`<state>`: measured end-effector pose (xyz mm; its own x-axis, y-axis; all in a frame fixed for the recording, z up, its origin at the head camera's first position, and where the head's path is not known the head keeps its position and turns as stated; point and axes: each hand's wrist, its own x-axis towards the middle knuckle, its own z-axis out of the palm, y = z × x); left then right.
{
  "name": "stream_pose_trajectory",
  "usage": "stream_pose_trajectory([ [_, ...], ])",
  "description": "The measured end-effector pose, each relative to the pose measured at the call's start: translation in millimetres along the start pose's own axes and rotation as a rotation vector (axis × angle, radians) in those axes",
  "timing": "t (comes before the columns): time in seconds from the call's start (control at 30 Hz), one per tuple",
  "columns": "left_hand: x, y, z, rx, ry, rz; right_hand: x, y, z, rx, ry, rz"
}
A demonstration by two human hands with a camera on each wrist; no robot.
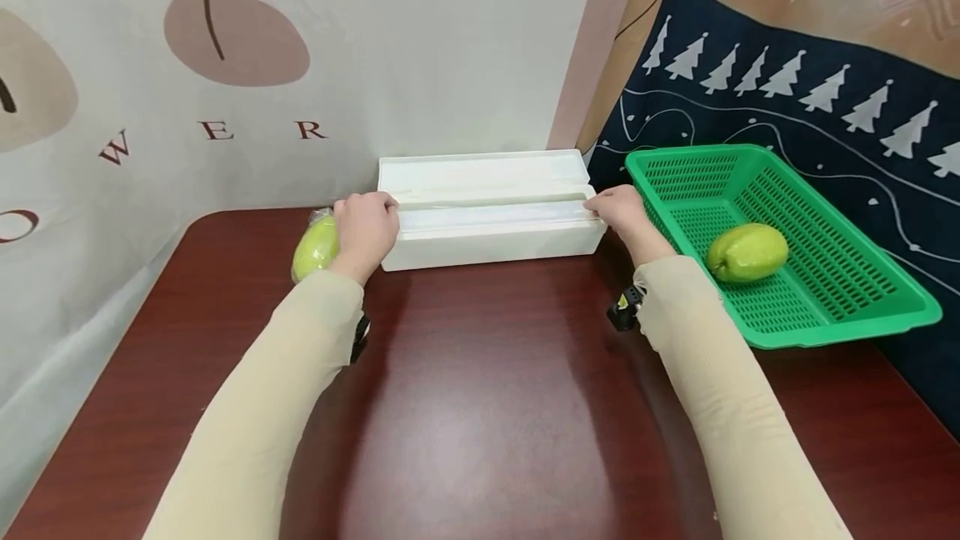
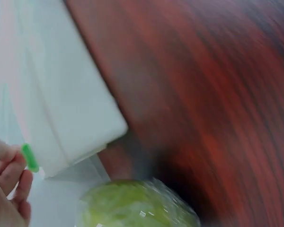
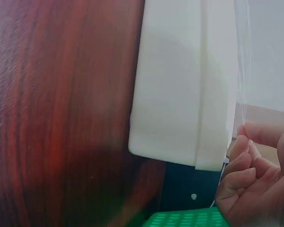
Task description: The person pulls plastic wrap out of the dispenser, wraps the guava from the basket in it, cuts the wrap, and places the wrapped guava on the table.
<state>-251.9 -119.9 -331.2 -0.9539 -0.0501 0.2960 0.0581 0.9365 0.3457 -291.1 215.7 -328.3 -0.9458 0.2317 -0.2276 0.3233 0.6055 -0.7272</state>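
A long white cling film box lies at the back of the table with its lid raised. My left hand is at its left end, fingers curled, seemingly pinching the edge of the clear cling film. By those fingertips, a small bright green piece shows in the left wrist view; its kind is unclear. At the other end my right hand pinches the film between thumb and forefinger, and the film stretches in thin folds in the right wrist view. A film-wrapped yellow-green fruit sits beside my left hand.
A green plastic basket stands on the right, close to my right forearm, holding one yellow-green fruit. The dark red-brown table stretches in front of the box. A pale printed cloth hangs right behind it.
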Motion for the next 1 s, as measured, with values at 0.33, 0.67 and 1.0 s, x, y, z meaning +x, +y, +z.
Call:
stream_pose_trajectory([
  [0.33,13.3,15.4,-9.7,-0.434,-0.014,-0.513,0.0,-13,-5,0.408,-0.125,0.198],
  [0.67,13.1,27.3,-27.1,-0.728,0.058,-0.598,-12.2,-31,-21,0.668,-0.197,0.231],
  [1.0,12.6,34.2,-40.2,-0.860,0.042,-0.644,-18.2,-34,-36,0.857,-0.266,0.263],
])
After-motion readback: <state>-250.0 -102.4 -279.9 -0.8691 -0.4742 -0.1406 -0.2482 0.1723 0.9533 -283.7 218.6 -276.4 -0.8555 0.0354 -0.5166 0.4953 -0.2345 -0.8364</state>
